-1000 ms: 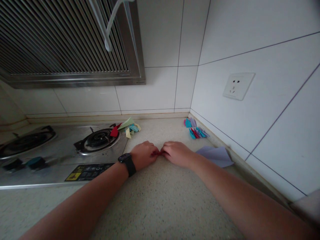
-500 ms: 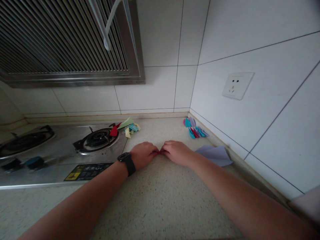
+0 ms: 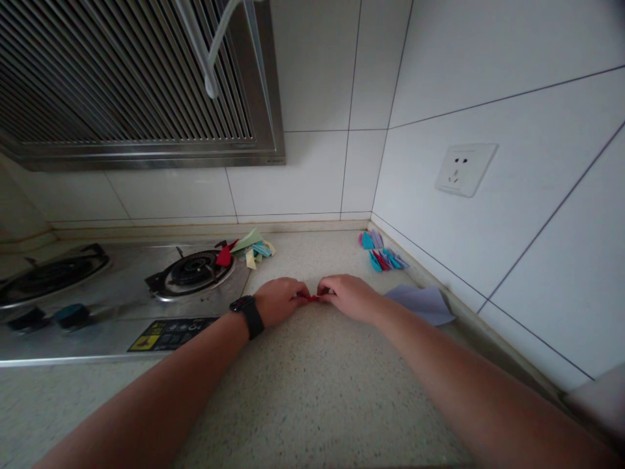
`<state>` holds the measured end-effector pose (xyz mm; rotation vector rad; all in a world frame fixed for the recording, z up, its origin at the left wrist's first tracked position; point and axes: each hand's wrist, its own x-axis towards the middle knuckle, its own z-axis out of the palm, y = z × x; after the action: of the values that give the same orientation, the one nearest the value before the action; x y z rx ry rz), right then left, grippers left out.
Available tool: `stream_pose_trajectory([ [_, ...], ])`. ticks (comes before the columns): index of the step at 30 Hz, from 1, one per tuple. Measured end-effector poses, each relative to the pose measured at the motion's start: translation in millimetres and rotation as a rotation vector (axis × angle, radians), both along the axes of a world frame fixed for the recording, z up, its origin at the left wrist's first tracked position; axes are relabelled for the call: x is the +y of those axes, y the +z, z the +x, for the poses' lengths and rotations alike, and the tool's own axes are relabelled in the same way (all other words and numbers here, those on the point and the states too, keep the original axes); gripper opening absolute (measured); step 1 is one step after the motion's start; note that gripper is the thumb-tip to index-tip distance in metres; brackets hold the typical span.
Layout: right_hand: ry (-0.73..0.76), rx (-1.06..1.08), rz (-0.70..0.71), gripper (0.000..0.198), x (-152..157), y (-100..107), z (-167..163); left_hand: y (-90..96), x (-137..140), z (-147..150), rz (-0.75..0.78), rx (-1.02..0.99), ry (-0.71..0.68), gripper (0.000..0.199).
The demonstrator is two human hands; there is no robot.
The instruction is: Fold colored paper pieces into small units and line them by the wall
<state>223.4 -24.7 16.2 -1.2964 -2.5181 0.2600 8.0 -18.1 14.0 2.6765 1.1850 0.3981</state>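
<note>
A small piece of red paper [image 3: 313, 298] lies at the counter surface between my two hands, mostly covered by fingers. My left hand [image 3: 282, 301], with a black watch on its wrist, pinches the paper's left end. On the other side, my right hand [image 3: 347, 296] has its fingertips closed on the right end. A purple sheet of paper [image 3: 424, 303] lies on the counter [image 3: 312, 384] just right of my right hand, partly behind the forearm. Small folded paper pieces [image 3: 383, 259] in blue, red and purple stand grouped near the back corner.
Left of me is a gas stove [image 3: 112, 326] with two burners and knobs. Paper scraps [image 3: 256, 249] in green, yellow, blue and red lie at its right edge, partly over a burner. A range hood [image 3: 146, 156] hangs above. The right wall carries a socket [image 3: 466, 170].
My right fingers have shifted slightly right, so a little more red paper shows between the hands. The left hand stays almost in place.
</note>
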Motion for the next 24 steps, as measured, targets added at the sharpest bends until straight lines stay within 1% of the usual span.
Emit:
stream_pose_trajectory([
  [4, 0.064, -0.021, 0.020, 0.012, -0.2, 0.5, 1.9, 1.7, -2.1, -0.5, -0.014, -0.023, 0.020, 0.016],
  [8, 0.075, -0.049, 0.023, 0.014, -0.2, -0.2, 1.0, 1.2, -1.6, 1.6, -0.039, -0.035, 0.001, 0.017],
  [14, 0.019, -0.106, 0.029, 0.017, -1.0, 1.5, -1.1, -0.8, 0.2, 3.2, -0.039, -0.044, 0.041, 0.021],
  [18, -0.005, -0.104, 0.001, 0.018, 0.9, 1.1, -2.5, 0.3, -0.5, 3.9, -0.083, -0.045, 0.095, 0.024],
  [24, -0.033, -0.091, -0.030, 0.019, 3.5, -0.1, -4.2, 1.8, 0.7, 5.3, -0.127, -0.036, 0.138, 0.026],
])
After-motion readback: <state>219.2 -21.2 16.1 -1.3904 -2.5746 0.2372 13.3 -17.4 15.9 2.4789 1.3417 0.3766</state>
